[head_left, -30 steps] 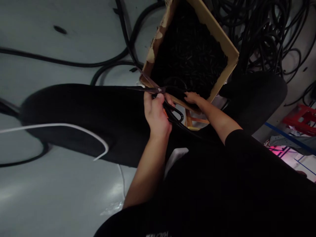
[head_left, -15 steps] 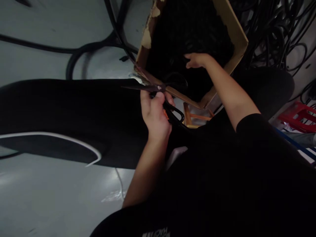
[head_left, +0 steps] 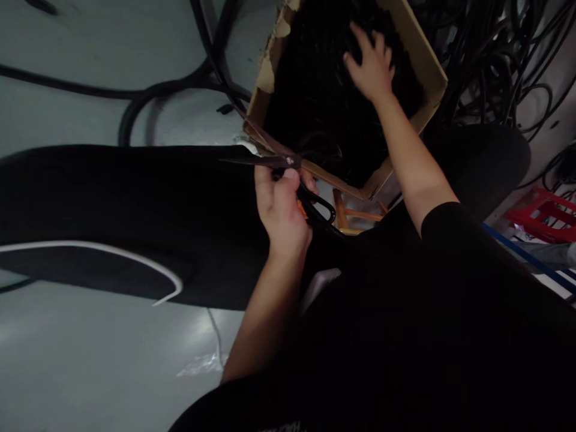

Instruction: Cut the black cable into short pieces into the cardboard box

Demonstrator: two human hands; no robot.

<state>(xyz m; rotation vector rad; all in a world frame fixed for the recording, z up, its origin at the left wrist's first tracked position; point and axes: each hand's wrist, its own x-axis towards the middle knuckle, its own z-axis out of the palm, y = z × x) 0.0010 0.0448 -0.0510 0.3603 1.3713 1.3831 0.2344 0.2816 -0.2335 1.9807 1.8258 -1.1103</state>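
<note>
My left hand point(head_left: 285, 204) is closed around a pair of scissors point(head_left: 290, 161) near the pivot. Their dark blades are spread apart, pointing left, and one black handle loop shows below my fingers. A bit of orange peeks out beside the palm; I cannot make out what it is. My right hand point(head_left: 371, 66) reaches over a cardboard box point(head_left: 423, 45), its fingers spread above or touching a heap of small black pieces point(head_left: 315, 66). Nothing shows in its grasp. The box has a torn left edge, and the scissors lie against its near rim.
Thick black cable point(head_left: 148, 93) curves over the grey floor at left. A tangle of black cables point(head_left: 495, 66) lies beyond the box at right. A white cable point(head_left: 112, 250) crosses my left leg. A red plastic stool point(head_left: 542, 213) stands at the right edge.
My right hand has moved from the near part of the box toward its far side, and its fingers have spread. My left hand and the scissors have stayed almost still.
</note>
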